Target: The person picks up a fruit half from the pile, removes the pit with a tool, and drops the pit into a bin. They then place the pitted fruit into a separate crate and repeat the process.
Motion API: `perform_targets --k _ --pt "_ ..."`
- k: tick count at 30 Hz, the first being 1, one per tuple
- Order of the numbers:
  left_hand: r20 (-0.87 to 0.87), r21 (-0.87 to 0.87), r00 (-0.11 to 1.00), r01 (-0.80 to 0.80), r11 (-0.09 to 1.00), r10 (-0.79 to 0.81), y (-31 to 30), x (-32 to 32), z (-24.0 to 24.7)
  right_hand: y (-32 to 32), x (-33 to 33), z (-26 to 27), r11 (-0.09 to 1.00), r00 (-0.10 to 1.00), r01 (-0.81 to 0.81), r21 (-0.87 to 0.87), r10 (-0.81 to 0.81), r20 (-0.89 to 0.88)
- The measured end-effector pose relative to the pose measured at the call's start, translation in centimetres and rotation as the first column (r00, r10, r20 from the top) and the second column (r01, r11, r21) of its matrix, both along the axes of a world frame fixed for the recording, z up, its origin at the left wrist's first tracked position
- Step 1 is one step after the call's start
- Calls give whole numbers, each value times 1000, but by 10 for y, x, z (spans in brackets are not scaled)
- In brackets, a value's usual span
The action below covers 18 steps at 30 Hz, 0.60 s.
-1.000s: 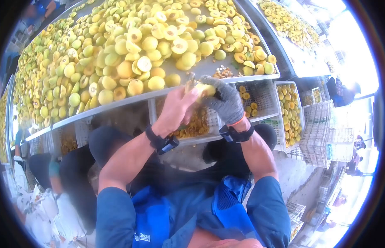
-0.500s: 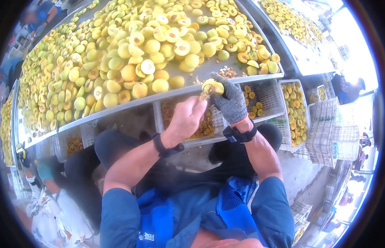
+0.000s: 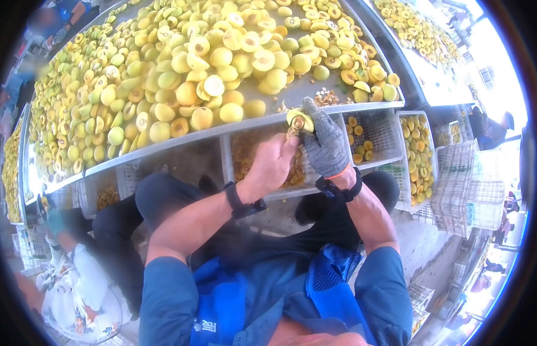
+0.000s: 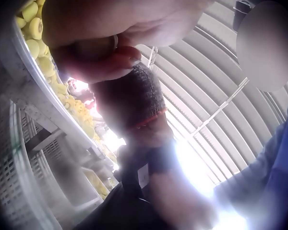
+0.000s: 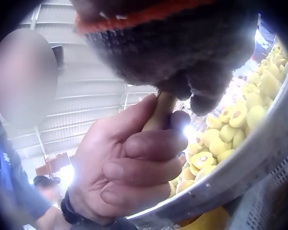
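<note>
My bare left hand [image 3: 271,164] curls its fingers round a short tan handle [image 5: 162,111], seen between the thumb and forefinger in the right wrist view. The handle's far end meets the cut face of a halved yellow stone fruit [image 3: 307,117], where a brown centre shows. The fruit is held by my right hand [image 3: 327,143], in a grey knitted glove with an orange cuff. Both hands are close together over the front edge of a metal table [image 3: 164,142]. A large heap of halved yellow fruit [image 3: 182,69] lies beyond them.
Below the table edge stand white crates: one with peel-like scraps [image 3: 245,158], one with a few fruit halves [image 3: 387,135], and a fuller one [image 3: 418,161] at the right. Pale kernels [image 3: 327,97] lie near the table's front. Stacked white crates [image 3: 453,179] stand farther right.
My left hand has drawn back from covering the fruit, so its cut face shows. The fruit half has turned toward me in the gloved hand. The head view has shifted slightly.
</note>
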<state>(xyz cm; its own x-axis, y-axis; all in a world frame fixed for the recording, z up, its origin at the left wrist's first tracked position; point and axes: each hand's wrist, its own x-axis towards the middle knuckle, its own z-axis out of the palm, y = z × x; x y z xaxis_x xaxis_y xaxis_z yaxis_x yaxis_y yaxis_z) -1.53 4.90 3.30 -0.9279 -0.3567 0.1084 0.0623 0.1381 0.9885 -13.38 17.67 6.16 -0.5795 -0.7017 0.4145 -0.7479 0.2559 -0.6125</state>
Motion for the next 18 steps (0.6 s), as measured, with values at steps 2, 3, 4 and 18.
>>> perform_targets --k 2,3,4,18 --pt "54 115 997 53 992 -60 -1 1 4 2 -3 1 999 999 -11 30 12 -30" --pt "80 202 992 80 976 -98 -1 2 7 4 -4 3 999 1000 -27 36 27 -5" --pt "103 288 985 104 952 -139 -1 2 10 5 -6 4 998 999 -43 40 42 20" --pt "175 402 964 113 909 -198 11 -2 18 20 -25 13 986 978 -158 53 149 145"
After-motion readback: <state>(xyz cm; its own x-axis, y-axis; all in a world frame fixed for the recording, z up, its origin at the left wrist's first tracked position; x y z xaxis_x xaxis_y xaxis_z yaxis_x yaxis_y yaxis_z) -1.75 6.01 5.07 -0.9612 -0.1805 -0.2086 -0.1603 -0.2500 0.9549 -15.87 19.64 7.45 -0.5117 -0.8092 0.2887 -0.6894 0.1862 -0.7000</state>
